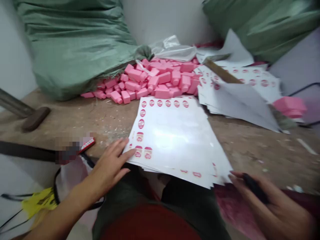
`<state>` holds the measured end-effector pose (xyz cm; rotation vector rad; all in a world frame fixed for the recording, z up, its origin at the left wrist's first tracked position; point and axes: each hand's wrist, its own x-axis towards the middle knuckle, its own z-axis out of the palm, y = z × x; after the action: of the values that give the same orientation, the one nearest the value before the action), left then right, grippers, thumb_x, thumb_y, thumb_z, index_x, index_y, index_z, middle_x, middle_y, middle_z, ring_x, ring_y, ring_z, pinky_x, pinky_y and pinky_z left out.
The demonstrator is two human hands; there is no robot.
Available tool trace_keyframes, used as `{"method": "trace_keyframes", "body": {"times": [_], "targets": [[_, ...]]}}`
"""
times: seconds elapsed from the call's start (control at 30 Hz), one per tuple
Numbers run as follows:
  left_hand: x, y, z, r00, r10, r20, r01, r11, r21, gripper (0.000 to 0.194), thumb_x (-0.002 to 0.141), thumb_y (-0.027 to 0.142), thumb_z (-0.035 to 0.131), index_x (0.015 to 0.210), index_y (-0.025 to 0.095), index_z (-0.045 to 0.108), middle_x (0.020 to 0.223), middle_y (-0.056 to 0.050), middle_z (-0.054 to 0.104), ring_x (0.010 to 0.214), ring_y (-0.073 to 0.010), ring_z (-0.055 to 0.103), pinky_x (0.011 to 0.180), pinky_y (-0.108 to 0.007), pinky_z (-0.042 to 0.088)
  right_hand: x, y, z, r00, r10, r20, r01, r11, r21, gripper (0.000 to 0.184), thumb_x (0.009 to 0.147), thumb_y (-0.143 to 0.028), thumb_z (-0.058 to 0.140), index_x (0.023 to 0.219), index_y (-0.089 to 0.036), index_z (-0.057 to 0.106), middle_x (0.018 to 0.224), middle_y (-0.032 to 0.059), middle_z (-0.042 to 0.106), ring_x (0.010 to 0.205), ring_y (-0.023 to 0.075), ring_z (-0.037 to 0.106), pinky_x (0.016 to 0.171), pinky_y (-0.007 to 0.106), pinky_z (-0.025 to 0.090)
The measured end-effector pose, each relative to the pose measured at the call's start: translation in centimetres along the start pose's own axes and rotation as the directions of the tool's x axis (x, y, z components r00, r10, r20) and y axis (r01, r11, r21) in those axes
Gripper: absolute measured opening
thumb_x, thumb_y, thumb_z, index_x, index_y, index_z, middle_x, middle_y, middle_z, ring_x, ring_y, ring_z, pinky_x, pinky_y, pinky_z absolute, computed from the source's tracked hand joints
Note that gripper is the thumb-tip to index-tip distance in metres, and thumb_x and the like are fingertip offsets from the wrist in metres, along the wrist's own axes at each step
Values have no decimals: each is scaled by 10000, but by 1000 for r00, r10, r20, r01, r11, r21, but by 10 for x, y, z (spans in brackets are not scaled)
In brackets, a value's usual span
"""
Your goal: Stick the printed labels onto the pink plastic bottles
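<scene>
A stack of white sticker sheets lies before me at the table's front edge, its lower corners sticking out past it. Small red-and-white stickers run along the top and left side of the top sheet, whose middle is bare. My left hand rests on the lower left corner, fingers stretched out. At the lower right, my right hand is closed around a black handle; its working end is hidden, so I cannot tell the tool's kind. The fingertips of that hand meet the stack's right corner.
Many small pink bottles are heaped behind the sheets, beside a green sack. More sticker sheets and a pink bottle lie to the right. A second green sack stands behind. A red-and-white item sits left.
</scene>
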<state>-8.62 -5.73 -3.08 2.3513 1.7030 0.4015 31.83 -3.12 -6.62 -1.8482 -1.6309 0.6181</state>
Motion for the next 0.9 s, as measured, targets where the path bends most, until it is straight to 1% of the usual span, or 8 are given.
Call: {"method": "trace_keyframes", "body": {"times": [0.1, 0.17, 0.23, 0.4, 0.47, 0.6, 0.8, 0.9], "targets": [[-3, -18, 20, 996, -66, -52, 69, 996, 57, 571, 844, 471, 573, 1368, 255, 506, 1487, -168, 437, 1355, -386, 418, 1062, -587, 378, -16, 0, -3, 998, 37, 54, -36, 999, -10, 287, 820, -508, 641, 1013, -306, 706, 1003, 57, 750, 922, 293, 707, 744, 345, 578], [-8, -25, 29, 992, -95, -86, 101, 993, 61, 651, 846, 515, 553, 1434, 272, 416, 1476, -155, 459, 1346, -385, 432, 1071, -597, 359, -19, 0, 0, 999, 43, -13, -43, 999, -4, 411, 846, -523, 584, 1130, -242, 675, 1074, 81, 733, 992, 303, 689, 779, 380, 576], [-12, -25, 36, 991, -88, -105, 94, 994, 56, 669, 873, 494, 522, 1478, 284, 327, 1479, -140, 462, 1349, -376, 432, 1089, -602, 331, -16, 0, 3, 996, 78, -38, -77, 997, 19, 491, 852, -528, 562, 1207, -200, 646, 1125, 100, 714, 1014, 296, 680, 772, 378, 579], [-15, -7, 41, 987, -77, -138, 87, 994, 64, 657, 912, 421, 481, 1506, 330, 213, 1496, -112, 440, 1357, -350, 427, 1115, -615, 279, -11, -3, 8, 985, 128, 117, -143, 981, 133, 567, 848, -499, 594, 1318, -183, 588, 970, 76, 745, 780, 238, 717, 635, 339, 594], [-15, -1, 42, 984, -101, -147, 112, 991, 69, 660, 909, 412, 494, 1502, 337, 214, 1483, -109, 453, 1360, -341, 423, 1123, -611, 271, -14, -4, 9, 983, 123, 135, -143, 979, 145, 585, 863, -500, 575, 1356, -185, 555, 1015, 88, 741, 847, 253, 718, 674, 369, 599], [-13, 8, 47, 985, -113, -131, 126, 988, 92, 732, 892, 400, 539, 1514, 322, 160, 1475, -125, 457, 1369, -336, 410, 1125, -614, 276, -17, -2, 12, 992, 60, 113, -72, 992, 103, 603, 848, -506, 580, 1360, -187, 556, 1256, 129, 648, 1159, 318, 607, 909, 488, 528], [-9, 30, 56, 991, -85, -105, 96, 990, 104, 769, 886, 330, 555, 1527, 331, 129, 1466, -96, 484, 1437, -360, 278, 1122, -652, 247, -12, 21, 11, 996, -21, 90, 9, 991, 130, 539, 803, -497, 610, 1282, -251, 637, 1211, 80, 676, 1103, 322, 640, 868, 437, 555], [-5, 40, 57, 990, -86, -116, 99, 989, 112, 713, 896, 305, 542, 1513, 318, 186, 1460, -103, 493, 1437, -360, 277, 1113, -672, 231, -5, 25, 2, 994, 31, 109, -41, 995, 96, 533, 779, -477, 634, 1285, -312, 639, 1208, 77, 676, 1101, 334, 637, 849, 415, 549]]}}
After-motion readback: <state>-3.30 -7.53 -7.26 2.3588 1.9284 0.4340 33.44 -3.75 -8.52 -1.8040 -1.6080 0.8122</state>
